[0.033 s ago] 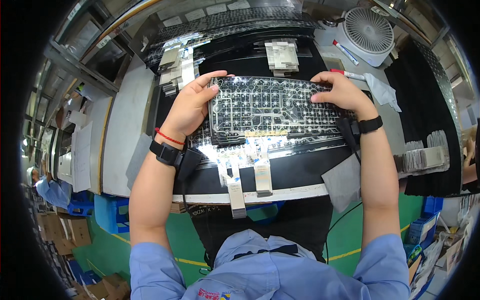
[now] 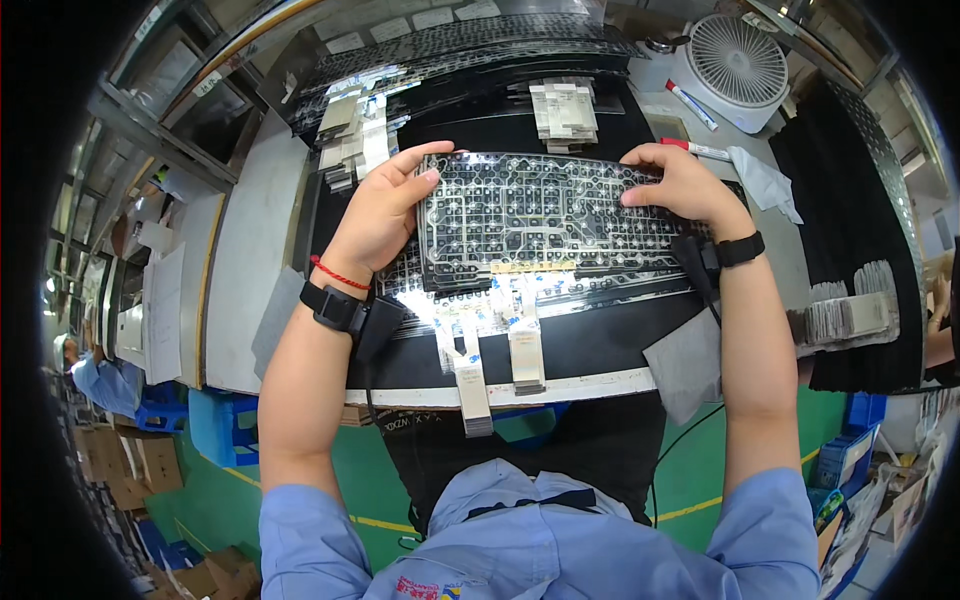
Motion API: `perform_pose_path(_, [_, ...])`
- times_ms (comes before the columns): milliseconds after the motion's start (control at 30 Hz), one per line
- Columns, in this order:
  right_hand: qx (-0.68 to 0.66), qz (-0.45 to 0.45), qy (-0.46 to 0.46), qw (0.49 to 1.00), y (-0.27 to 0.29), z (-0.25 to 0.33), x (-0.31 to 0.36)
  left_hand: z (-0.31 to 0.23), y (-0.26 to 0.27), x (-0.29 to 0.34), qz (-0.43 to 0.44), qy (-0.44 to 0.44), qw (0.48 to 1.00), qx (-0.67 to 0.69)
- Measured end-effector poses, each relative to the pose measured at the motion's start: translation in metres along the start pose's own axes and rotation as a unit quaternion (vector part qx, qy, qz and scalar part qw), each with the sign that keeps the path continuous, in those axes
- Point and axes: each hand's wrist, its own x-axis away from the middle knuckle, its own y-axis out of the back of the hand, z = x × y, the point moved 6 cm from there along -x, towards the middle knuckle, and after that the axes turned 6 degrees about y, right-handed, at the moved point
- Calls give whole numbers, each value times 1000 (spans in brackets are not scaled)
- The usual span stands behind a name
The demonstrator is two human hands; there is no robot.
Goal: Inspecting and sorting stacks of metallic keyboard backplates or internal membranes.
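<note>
- Black work mat (image 2: 610, 347) covers the white-edged bench (image 2: 600, 384).
- Stacked keyboard membranes (image 2: 540, 210) lie between the left hand (image 2: 378, 212) and right hand (image 2: 692, 186), long axis left to right, over another sheet pile (image 2: 600, 303).
- Left fingers grip the left end, right fingers the far right edge, thumbs on top; neither hand is nearer.

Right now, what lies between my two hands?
In the head view, a stack of circuit sheets spans from your left hand to your right hand.
</note>
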Motion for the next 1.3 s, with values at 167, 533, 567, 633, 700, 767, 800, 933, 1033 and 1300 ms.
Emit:
perform_pose_path(167, [-37,-4,21,999,-1,-11,-2,9,8,-6,-23,0,999,26])
perform_pose_path(533, [-14,16,12,1000,0,-10,0,10,-2,-1,9,38,999,22])
perform_pose_path(567, [-25,10,17,999,1,-7,1,10,-3,-2,9,35,999,23])
perform_pose_path(633, [-33,7,19,999,-2,-5,1,9,-4,-3,7,29,999,24])
perform_pose_path(700, [-24,10,17,1000,-6,-4,-2,9,-8,-4,-1,21,1000,15])
perform_pose_path(767, [-13,13,27,999,-6,-5,-6,10,-7,-6,-6,16,1000,6])
perform_pose_path(800, [-7,14,32,999,-6,-5,-7,8,-8,-5,-10,18,1000,6])
perform_pose_path(933, [-10,-8,51,999,-7,-8,-8,10,-8,-6,-41,0,999,-14])
perform_pose_path(1033, [-8,-10,62,998,-8,-11,-8,9,-7,-7,-70,-25,996,-50])
perform_pose_path(1300, [-36,-16,54,998,-9,-10,-8,12,-3,-9,-104,-21,994,-40])
